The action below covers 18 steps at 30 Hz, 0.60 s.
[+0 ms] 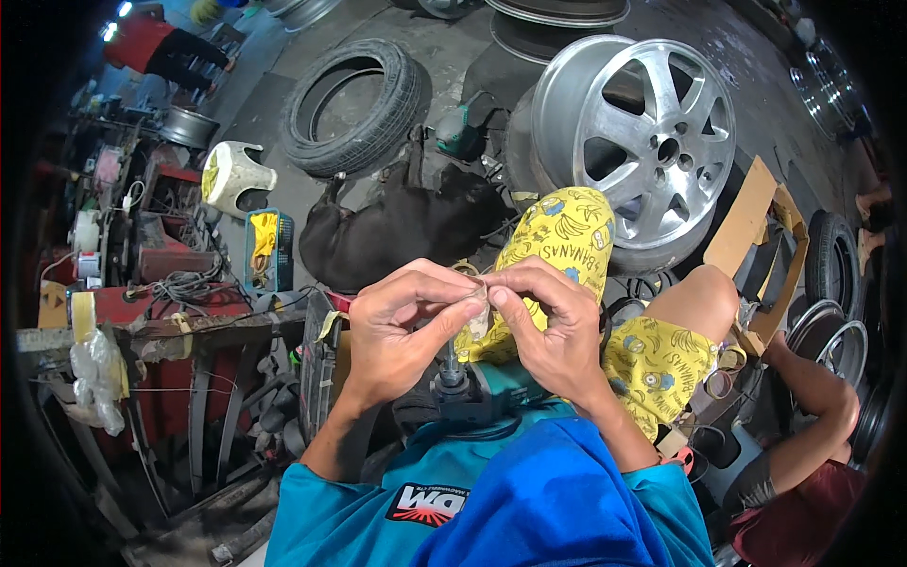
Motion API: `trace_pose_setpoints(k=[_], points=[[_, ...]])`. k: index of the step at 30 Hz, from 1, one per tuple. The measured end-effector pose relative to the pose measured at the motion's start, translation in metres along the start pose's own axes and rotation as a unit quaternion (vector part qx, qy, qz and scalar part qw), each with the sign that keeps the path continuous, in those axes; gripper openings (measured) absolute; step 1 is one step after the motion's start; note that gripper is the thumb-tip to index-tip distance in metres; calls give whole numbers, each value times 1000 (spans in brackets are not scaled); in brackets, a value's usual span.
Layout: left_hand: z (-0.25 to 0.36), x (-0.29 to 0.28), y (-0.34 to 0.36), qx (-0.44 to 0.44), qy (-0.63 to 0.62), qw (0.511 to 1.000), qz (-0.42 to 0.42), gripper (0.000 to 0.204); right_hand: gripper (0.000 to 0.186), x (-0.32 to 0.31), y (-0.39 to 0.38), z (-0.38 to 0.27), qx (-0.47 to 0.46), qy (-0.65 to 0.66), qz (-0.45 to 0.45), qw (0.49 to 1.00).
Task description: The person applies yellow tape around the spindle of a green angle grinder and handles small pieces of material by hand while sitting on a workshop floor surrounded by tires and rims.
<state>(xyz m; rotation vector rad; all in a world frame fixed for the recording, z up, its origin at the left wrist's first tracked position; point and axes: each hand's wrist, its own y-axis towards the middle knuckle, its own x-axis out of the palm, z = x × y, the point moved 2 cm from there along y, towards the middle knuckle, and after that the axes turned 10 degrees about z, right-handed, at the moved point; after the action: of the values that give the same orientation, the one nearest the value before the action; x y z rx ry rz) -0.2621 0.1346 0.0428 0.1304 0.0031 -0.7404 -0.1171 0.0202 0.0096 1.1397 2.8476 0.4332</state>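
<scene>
My left hand (406,321) and my right hand (551,317) meet in front of me, thumbs and forefingers pinched together. Between the fingertips is a small, crumpled beige strip (479,317); its exact kind is too small to make out. Both hands grip its upper end, while the rest hangs down. Just below them, a teal power tool (510,386) with a metal chuck (452,376) lies at my lap, partly covered by my right hand and shirt. My knee in yellow printed shorts (564,231) is behind the right hand.
A silver alloy wheel (652,142) stands ahead right. A black dog (387,231) lies ahead, near a loose tire (351,106). Left are a cluttered metal bench (170,331) and a white stool (233,178). A person (803,444) sits close at right, beside cardboard (742,213).
</scene>
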Motion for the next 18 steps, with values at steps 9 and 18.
trace_pose_setpoints(k=[9, 18], points=[[-11, -7, 3, -67, -45, 997, 2, 11, 9, 7, 0, 22, 68, -15, 60, 996], [-23, -16, 2, -123, -94, 987, 33, 6, 23, 4, 9, -1, -34, -72, 7, 997]])
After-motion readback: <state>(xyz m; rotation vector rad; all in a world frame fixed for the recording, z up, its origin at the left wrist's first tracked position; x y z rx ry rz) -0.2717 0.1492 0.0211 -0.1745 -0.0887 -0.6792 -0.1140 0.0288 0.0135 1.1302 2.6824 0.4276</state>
